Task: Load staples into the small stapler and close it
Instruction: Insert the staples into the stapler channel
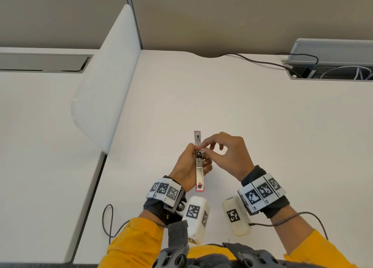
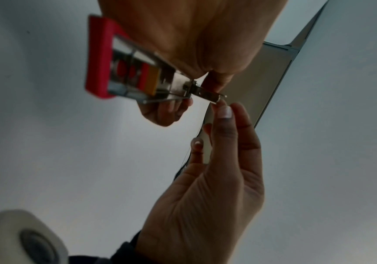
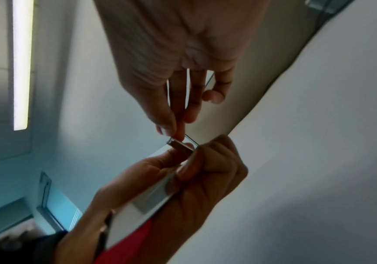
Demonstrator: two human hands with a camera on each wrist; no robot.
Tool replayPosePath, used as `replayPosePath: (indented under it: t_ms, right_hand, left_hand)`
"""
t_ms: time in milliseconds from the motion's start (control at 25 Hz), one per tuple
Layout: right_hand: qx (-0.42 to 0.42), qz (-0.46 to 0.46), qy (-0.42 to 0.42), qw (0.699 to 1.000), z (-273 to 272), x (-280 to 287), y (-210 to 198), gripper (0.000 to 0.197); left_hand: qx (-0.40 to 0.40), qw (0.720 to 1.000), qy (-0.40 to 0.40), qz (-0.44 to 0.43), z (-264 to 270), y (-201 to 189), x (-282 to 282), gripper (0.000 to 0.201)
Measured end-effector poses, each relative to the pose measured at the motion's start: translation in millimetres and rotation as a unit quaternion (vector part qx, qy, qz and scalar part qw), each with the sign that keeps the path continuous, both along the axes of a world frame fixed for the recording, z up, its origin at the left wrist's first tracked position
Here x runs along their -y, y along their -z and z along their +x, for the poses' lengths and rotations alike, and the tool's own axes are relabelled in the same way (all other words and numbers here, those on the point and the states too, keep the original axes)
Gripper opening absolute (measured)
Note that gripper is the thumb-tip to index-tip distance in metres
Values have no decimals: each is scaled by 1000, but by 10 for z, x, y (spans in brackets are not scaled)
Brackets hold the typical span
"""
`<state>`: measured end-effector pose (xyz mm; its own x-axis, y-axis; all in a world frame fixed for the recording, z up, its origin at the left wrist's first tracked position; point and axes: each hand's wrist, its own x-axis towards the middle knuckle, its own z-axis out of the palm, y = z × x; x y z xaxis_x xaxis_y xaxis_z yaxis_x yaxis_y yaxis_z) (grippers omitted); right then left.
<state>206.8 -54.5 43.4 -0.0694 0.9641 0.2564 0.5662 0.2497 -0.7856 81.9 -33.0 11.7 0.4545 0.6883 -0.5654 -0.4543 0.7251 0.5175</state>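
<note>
A small pink stapler (image 1: 199, 173) lies swung open in a straight line, its silver magazine facing up. My left hand (image 1: 200, 156) grips it by the middle, just above the white desk (image 1: 252, 116). My right hand (image 1: 203, 148) pinches a short silver strip of staples (image 2: 208, 94) between thumb and forefinger at the stapler's hinge end. The right wrist view shows the strip (image 3: 181, 146) touching the far end of the magazine, with the right hand (image 3: 175, 129) above it and the left hand (image 3: 183, 161) below. The stapler's red end (image 2: 99, 59) points toward the left wrist.
A white divider panel (image 1: 105, 82) stands at the left along the desk's edge. An open cable tray (image 1: 331, 66) with wires sits at the back right, and a black cable (image 1: 258, 61) runs into it. Thin sensor leads trail from both wrists.
</note>
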Motion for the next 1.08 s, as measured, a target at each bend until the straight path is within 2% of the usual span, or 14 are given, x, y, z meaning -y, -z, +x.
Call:
replayPosePath:
  t_ms: [120, 280, 440, 600, 720, 880, 1080]
  right_hand:
    - [35, 28, -8, 999, -24, -5, 36, 10]
    - [58, 75, 42, 995, -29, -73, 56, 6]
    - [43, 45, 96, 993, -51, -143, 116, 6]
    - [54, 16, 92, 994, -105, -80, 179, 15]
    - [74, -2, 62, 995, -107, -29, 181, 20]
    - [199, -41, 16, 979, -122, -15, 132, 37]
    - [140, -51, 26, 988, -1, -51, 77, 37]
  left_hand:
    - [-13, 1000, 0, 22, 1, -40, 8, 23]
    - [-33, 998, 26, 55, 22, -93, 40, 60]
    - [-64, 993, 47, 84, 81, -121, 81, 74]
    - [-76, 990, 51, 104, 103, -103, 78, 86]
    - [-83, 986, 64, 128, 61, -85, 80, 85]
    - [-107, 981, 74, 144, 36, -49, 67, 81]
    - [-90, 989, 29, 110, 66, -73, 31, 61]
